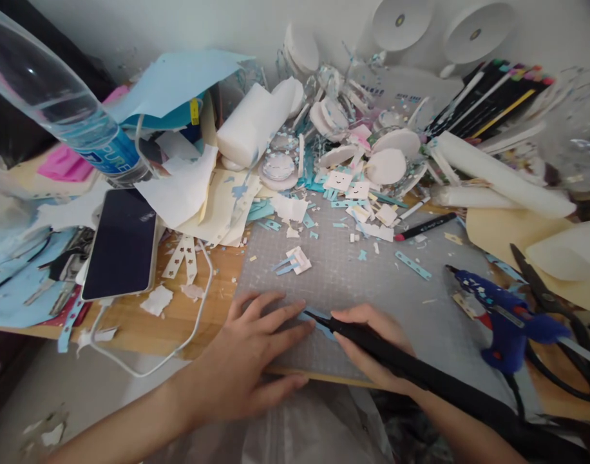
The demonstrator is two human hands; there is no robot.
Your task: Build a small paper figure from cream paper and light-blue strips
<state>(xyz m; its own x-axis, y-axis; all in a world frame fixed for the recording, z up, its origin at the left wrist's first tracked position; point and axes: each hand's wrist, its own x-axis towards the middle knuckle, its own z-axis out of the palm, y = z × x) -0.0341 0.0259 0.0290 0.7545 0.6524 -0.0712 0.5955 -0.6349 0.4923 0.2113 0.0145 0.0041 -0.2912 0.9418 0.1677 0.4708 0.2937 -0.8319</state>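
My left hand (263, 335) lies flat at the front of the grey cutting mat (319, 258), fingers spread. Its fingertips reach the left end of a small blue paper strip (326, 330). In my right hand (377, 328) is a long black pen-shaped tool (396, 357) with a thin pointed tip, touching or just above the strip; I cannot tell which. The tool's black body runs back along my right forearm. Just beyond my left fingers sits a small white paper piece with blue strips (295, 260). A punched blue strip (413, 265) lies farther right on the mat.
On the right are a blue glue gun (505, 316), black scissors (556, 309) and a black marker (425, 227). A phone (121, 245), white cable (203, 303) and water bottle (67, 109) stand left. White foam discs (386, 166) and paper scraps crowd the back.
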